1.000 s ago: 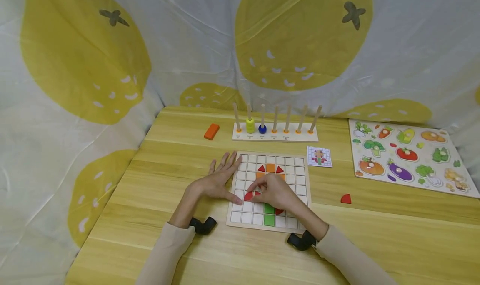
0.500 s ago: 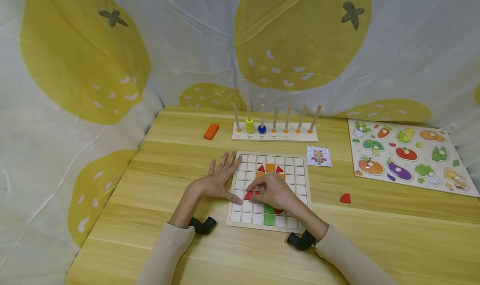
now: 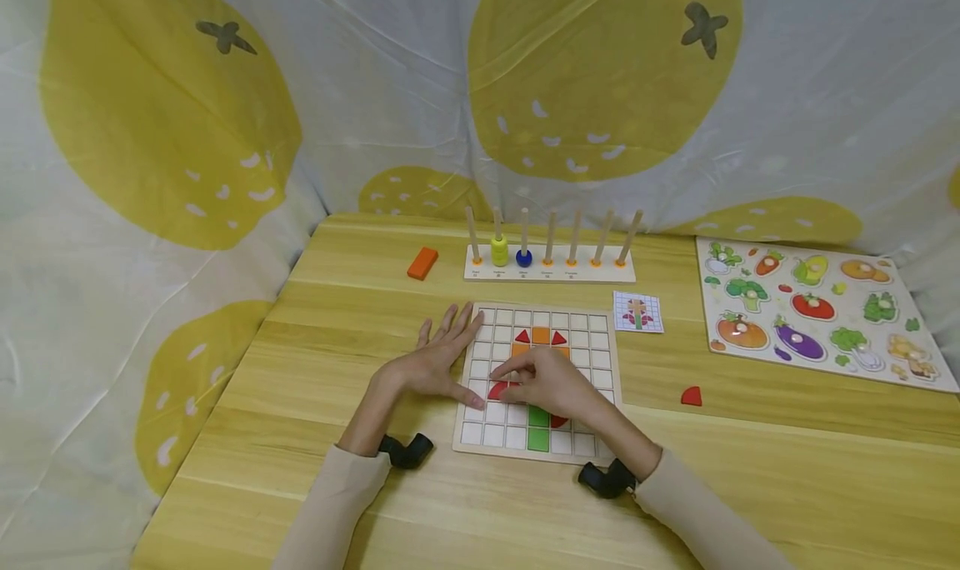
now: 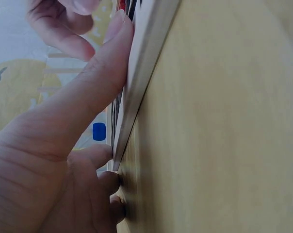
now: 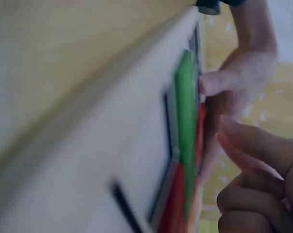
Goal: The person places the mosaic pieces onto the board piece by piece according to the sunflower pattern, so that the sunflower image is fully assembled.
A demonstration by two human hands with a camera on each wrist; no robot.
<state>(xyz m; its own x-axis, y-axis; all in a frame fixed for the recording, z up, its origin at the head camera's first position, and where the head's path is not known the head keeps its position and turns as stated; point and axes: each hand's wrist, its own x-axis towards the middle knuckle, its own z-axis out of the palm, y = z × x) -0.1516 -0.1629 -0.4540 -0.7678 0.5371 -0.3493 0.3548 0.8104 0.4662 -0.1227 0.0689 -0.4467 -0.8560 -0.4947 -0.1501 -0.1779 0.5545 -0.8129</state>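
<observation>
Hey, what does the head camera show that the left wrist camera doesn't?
Only the head view shows the whole grid board, the red piece under the right hand, the loose red piece, the pattern card and the vegetable puzzle. Only the left wrist view shows the board's edge side-on. Both show the left hand, its thumb against the board, and the blue bead.

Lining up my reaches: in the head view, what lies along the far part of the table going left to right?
Orange block → peg rack, holding a yellow ring and then a blue bead → small pattern card → vegetable puzzle board.
</observation>
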